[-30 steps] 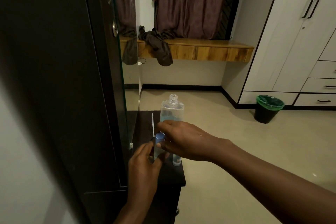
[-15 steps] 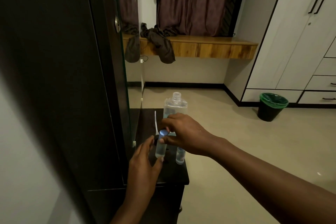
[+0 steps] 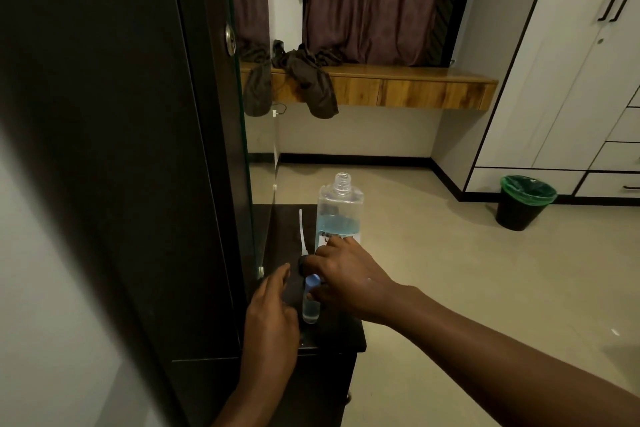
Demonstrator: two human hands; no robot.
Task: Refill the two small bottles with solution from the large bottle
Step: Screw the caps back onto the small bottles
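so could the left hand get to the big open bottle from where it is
Probably yes, with a detour. The left hand sits near the front of the dark shelf, and the large bottle stands upright behind. The right hand and the small blue-capped bottle lie between, so it would likely have to reach around them.

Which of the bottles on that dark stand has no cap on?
The large bottle at the back: its threaded neck stands bare and open, with blue liquid partway up. The small bottle between the hands wears a blue cap.
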